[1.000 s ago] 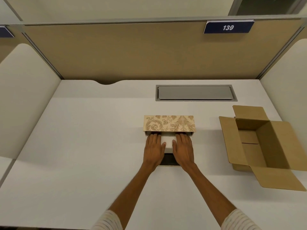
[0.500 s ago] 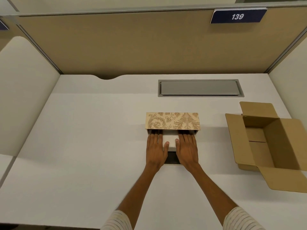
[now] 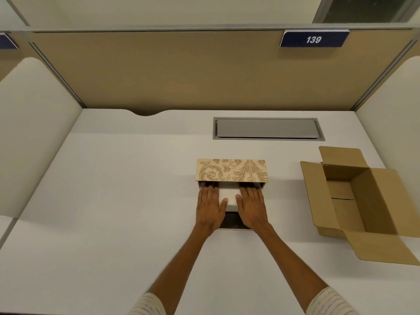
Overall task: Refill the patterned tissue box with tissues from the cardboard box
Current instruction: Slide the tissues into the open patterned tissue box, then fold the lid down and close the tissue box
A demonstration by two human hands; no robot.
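- Tan and gold leaf scrolls covered the raised lid of the patterned tissue box (image 3: 231,170), which sat on the white table (image 3: 118,201) near its middle, the same place it held a second before.
- Both hands lay flat, fingers spread and together, palms down on the white stack of tissues (image 3: 229,196) at the box's open front; they gripped nothing.
- The left hand (image 3: 210,206) covered the stack's left side and the right hand (image 3: 252,208) its right, thumbs almost meeting over the pale middle strip.
- Compared with a second earlier, the fingertips had slid further under the lid's front edge, and less of the white stack showed between the hands.
- A dark gap (image 3: 233,220) of the box's inside showed just behind the wrists, much as before.
- The tissues looked soft and matte, a squared block with a clean near edge.
- Plain brown cardboard box (image 3: 354,201) stood well apart to the right, its four flaps folded outward, its inside showing only bare board; it had not moved.
- A flat grey metal hatch (image 3: 268,128), long and rectangular, sat flush in the table beyond the tissue box.
- Striped cuffs (image 3: 147,303) showed at the bottom edge on both forearms.
- A beige fabric partition (image 3: 181,71) backed the table, carrying a navy plate (image 3: 314,39) marked 139.
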